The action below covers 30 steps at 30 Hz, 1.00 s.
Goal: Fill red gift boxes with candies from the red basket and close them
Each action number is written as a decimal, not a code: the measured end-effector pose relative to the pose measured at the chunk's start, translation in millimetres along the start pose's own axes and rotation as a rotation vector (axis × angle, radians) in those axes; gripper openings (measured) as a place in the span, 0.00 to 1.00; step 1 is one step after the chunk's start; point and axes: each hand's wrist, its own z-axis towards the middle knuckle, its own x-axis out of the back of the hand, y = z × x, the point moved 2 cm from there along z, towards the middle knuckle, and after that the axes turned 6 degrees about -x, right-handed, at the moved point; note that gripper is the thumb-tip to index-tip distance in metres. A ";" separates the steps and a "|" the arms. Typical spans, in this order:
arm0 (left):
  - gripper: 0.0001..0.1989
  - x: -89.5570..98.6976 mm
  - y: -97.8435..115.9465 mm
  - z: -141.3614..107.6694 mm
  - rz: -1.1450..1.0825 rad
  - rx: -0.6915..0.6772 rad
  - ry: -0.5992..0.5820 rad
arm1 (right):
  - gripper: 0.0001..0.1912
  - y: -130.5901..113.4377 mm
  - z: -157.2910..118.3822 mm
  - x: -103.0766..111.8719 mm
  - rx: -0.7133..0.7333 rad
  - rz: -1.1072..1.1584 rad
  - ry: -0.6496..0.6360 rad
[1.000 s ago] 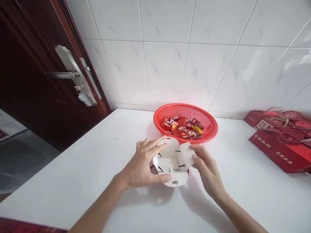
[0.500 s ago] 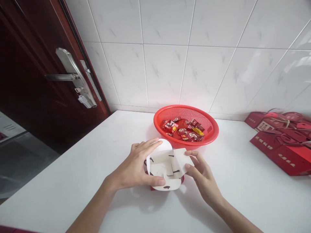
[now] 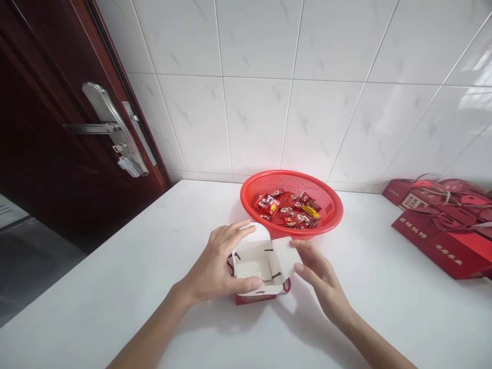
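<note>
A small paper box (image 3: 253,264), white inside and red outside, stands on the white table with its flaps spread and nothing inside it. My left hand (image 3: 221,264) is wrapped round the box's left side, the thumb over the near flap and the fingers at the back flap. The right flap (image 3: 286,257) lies between the thumb and fingertips of my right hand (image 3: 317,269). A dark red cord shows at the box's right side. Just behind the box is a red mesh basket (image 3: 334,215) with several wrapped candies (image 3: 269,204) in it.
Several red printed boxes (image 3: 448,251) are stacked at the right of the white table (image 3: 126,287). White wall tiles (image 3: 257,113) rise behind the table. At the left is a dark red door (image 3: 42,133) with a metal handle (image 3: 90,128).
The box now stands more upright, with its near flap lower and more of its red front showing. The view has shifted slightly. Both hands stay at the box.
</note>
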 end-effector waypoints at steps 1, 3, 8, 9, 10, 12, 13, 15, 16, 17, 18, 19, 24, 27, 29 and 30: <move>0.43 -1.2 0.4 -1.3 0.001 0.000 0.016 | 0.19 0.2 -1.0 0.6 -0.001 -0.009 -0.011; 0.42 -4.0 1.0 -3.2 0.000 -0.003 0.049 | 0.21 1.0 -2.7 1.7 0.017 -0.042 -0.028; 0.38 -9.5 0.6 -3.2 -0.032 -0.019 0.111 | 0.22 3.1 -4.6 3.1 0.099 -0.109 -0.062; 0.37 -9.7 0.3 -3.2 -0.034 -0.017 0.112 | 0.22 3.8 -4.6 3.4 0.102 -0.112 -0.069; 0.37 -9.6 0.1 -3.4 -0.030 -0.011 0.106 | 0.22 4.5 -4.6 3.7 0.102 -0.116 -0.074; 0.37 -8.2 0.1 -4.6 -0.012 0.001 0.080 | 0.21 5.9 -4.4 4.3 0.103 -0.126 -0.078; 0.38 -6.9 0.3 -5.5 -0.003 0.002 0.062 | 0.21 6.6 -4.2 4.6 0.104 -0.129 -0.077; 0.42 -3.6 1.2 -7.2 0.005 -0.013 0.025 | 0.21 7.5 -3.7 4.7 0.105 -0.131 -0.068; 0.44 -1.8 1.7 -7.9 0.001 -0.025 0.006 | 0.21 7.7 -3.4 4.4 0.104 -0.130 -0.064; 0.46 0.1 2.2 -8.5 -0.006 -0.037 -0.013 | 0.21 7.8 -3.1 4.0 0.103 -0.129 -0.063; 0.47 2.0 2.5 -8.9 -0.015 -0.045 -0.033 | 0.21 7.9 -2.8 3.3 0.101 -0.127 -0.065; 0.48 3.8 2.6 -9.2 -0.023 -0.048 -0.053 | 0.21 8.0 -2.5 2.5 0.096 -0.122 -0.072; 0.49 8.5 -0.5 -11.0 -0.041 -0.011 -0.112 | 0.23 11.4 -1.5 -1.7 0.037 -0.066 -0.133; 0.49 6.0 -3.0 -11.0 -0.067 0.010 -0.083 | 0.24 12.3 -0.3 -1.6 0.058 -0.062 -0.128; 0.50 2.0 -4.4 -9.5 -0.089 0.013 -0.063 | 0.23 11.3 0.8 -0.3 0.078 -0.068 -0.118; 0.50 -0.3 -5.1 -8.3 -0.100 0.010 -0.055 | 0.23 10.3 1.3 0.6 0.086 -0.074 -0.109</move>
